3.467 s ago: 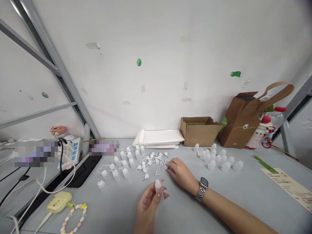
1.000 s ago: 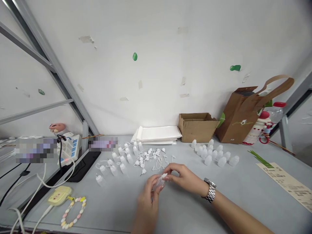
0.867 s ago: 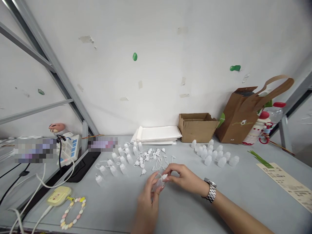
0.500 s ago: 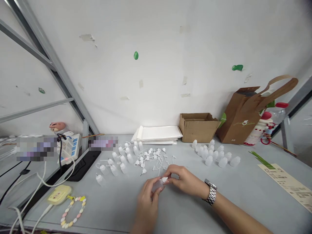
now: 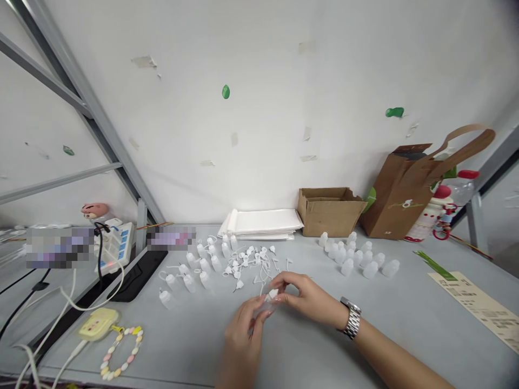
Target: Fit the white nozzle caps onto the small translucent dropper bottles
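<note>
Between the fingers of my left hand (image 5: 244, 329) is a small translucent plastic bottle (image 5: 265, 308), tilted and partly covered by the fingers. My right hand (image 5: 302, 297), with a metal watch on the wrist, pinches a white cap (image 5: 272, 294) at the bottle's mouth. Just beyond the hands lies a loose pile of white caps with thin straps (image 5: 247, 259). To the left stand several capped bottles (image 5: 205, 265), some with looped straps. Over to the right are several bottles without such caps (image 5: 357, 256), one of them leaning.
Against the wall sit a stack of white sheets (image 5: 263, 222), an open cardboard box (image 5: 332, 216) and a brown paper bag (image 5: 399, 200). On the left are a power strip (image 5: 117, 248), cables, a yellow case (image 5: 98, 323) and a bead strap (image 5: 107, 359). A printed paper (image 5: 478, 308) lies right.
The bottle and cap have tipped slightly, and my right fingers have shifted a little on the cap. My left hand moved slightly left. The other things stay put.
</note>
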Motion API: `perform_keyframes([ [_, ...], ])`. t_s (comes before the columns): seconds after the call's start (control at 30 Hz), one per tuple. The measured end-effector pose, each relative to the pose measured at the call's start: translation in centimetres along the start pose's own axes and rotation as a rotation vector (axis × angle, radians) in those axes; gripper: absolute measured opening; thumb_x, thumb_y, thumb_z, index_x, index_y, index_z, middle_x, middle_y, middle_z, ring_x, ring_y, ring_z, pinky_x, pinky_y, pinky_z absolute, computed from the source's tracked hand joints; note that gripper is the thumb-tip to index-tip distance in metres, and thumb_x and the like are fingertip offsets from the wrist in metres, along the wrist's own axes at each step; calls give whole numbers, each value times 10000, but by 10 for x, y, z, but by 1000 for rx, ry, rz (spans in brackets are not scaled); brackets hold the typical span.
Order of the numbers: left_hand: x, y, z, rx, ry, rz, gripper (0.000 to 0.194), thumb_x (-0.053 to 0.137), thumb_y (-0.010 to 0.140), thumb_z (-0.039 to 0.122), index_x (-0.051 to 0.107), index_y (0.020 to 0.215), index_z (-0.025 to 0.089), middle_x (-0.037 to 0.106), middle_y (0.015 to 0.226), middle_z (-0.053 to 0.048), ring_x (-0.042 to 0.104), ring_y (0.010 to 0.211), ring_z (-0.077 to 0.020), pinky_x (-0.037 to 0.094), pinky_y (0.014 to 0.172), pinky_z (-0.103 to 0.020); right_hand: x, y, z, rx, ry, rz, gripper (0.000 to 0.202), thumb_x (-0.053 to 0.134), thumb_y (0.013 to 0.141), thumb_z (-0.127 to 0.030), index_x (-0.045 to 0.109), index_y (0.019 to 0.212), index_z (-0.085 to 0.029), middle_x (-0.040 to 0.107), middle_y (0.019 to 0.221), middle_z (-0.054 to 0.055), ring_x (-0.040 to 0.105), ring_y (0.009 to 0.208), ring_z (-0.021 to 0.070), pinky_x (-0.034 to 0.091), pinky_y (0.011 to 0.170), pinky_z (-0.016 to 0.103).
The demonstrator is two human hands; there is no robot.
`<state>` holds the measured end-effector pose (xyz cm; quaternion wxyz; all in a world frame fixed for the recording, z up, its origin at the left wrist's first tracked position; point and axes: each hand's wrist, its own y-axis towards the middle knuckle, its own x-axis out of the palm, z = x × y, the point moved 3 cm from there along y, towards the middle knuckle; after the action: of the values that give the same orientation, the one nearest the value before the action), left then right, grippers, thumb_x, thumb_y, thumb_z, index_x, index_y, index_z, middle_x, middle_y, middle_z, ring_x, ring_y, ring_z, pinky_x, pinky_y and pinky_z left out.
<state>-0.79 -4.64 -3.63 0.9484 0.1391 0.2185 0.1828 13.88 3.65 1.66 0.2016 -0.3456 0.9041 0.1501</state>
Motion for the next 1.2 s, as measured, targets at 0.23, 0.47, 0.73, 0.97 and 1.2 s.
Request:
perform_keyframes([
  [0.23,3,-1,2,-7,-35,-5,167,538,794,282,670,884,234,723,928,-61,692,784,-187,576,645,-264,3,2,7,72,-72,-43,241,514,859,-330,610,704,-173,619,661,2,551,643,140,423,623,252],
  [0.47,2,0,2,-84,-28,-55,171,530,790,292,657,885,228,717,940,-68,691,778,-192,564,655,-278,0,0,2,11,6,-49,160,599,806,-331,622,863,-183,623,820,16,553,764,149,439,712,252],
  [0.73,5,-2,12,-267,-90,1,474,493,813,312,420,1276,243,690,996,-55,687,782,-177,526,750,-306,6,3,8,78,-188,-38,342,425,903,-365,534,642,-173,553,616,-11,487,575,122,379,571,239],
  [0.97,3,1,9,-265,-57,-83,493,472,816,323,397,1295,235,681,1023,-60,686,742,-159,523,735,-290,3,-1,3,-12,-139,-76,114,533,849,-289,582,860,-187,609,818,17,539,727,141,414,665,238],
  [1.2,2,0,10,-189,32,-51,410,471,819,274,470,1229,249,687,1025,-49,680,787,-169,520,771,-328,17,0,12,64,-203,-44,329,377,918,-370,476,659,-192,513,598,-20,445,552,119,345,552,240],
])
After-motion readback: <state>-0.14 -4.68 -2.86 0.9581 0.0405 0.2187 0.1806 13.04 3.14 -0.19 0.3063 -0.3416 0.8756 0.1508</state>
